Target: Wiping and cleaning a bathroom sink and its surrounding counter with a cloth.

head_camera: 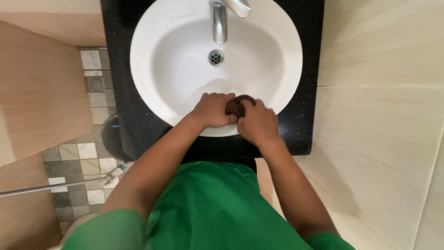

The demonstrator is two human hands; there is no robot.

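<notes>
Both my hands meet over the near rim of a white oval sink (pixel 152 41). My left hand (pixel 212 110) and my right hand (pixel 257 122) are closed together around a small dark brown wad (pixel 237 104), maybe a cloth or sponge, squeezed between them. Most of the wad is hidden by my fingers. A chrome tap (pixel 219 21) hangs over the basin, and the round metal drain (pixel 216 57) lies below it.
The sink sits in a black speckled counter (pixel 120 92). Beige tiled wall (pixel 384 92) fills the right. On the left are a wooden panel (pixel 41 92), a mosaic tile floor (pixel 88 153), a dark bucket (pixel 111 136) and a metal rod (pixel 46 187).
</notes>
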